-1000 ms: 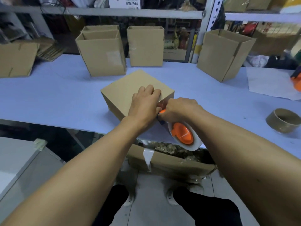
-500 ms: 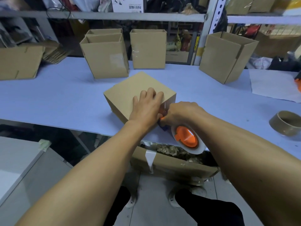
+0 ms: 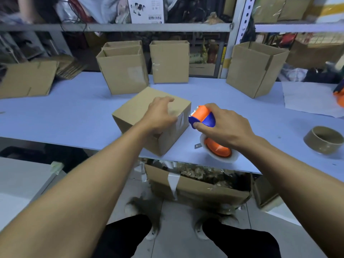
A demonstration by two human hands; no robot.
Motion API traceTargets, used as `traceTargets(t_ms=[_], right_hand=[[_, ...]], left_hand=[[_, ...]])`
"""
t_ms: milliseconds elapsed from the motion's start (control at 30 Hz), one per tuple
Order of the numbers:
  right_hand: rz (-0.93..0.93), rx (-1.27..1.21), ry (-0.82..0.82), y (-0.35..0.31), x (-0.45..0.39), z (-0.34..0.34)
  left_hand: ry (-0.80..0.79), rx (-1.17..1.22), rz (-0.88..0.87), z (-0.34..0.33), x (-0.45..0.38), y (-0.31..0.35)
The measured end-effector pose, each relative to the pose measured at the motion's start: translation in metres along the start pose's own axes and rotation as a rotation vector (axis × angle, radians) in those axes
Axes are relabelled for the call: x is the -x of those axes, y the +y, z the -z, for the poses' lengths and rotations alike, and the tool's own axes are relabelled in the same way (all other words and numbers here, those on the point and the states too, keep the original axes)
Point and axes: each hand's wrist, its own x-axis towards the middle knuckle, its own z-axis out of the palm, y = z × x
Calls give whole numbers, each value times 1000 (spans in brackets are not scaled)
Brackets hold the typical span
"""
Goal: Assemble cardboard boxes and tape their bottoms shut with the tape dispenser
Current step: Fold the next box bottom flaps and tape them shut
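Resting flat with loose fingers on the cardboard box (image 3: pixel 149 108) near the table's (image 3: pixel 55 116) front edge, the left hand (image 3: pixel 160 114) steadies it — the right hand (image 3: pixel 221 127) grips the tape dispenser (image 3: pixel 203 118) just beside the box's taped right face.

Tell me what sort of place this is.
Probably a packing or shipping stockroom: assembled cardboard boxes stand in a row on a long worktable, cluttered metal shelving runs behind it, and the right hand grips a tape dispenser.

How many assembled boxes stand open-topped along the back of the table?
4. Two at back left, front box and rear box close behind it; middle box; right box. More may be hidden.
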Motion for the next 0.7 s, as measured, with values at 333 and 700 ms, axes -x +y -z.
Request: traceTargets(t_ms=[333,700], right_hand=[[268,-175,221,-23,13,4],[263,-169,265,-28,12,12]], left_hand=[[-203,684,294,41,22,23],[-219,712,225,45,22,27]])
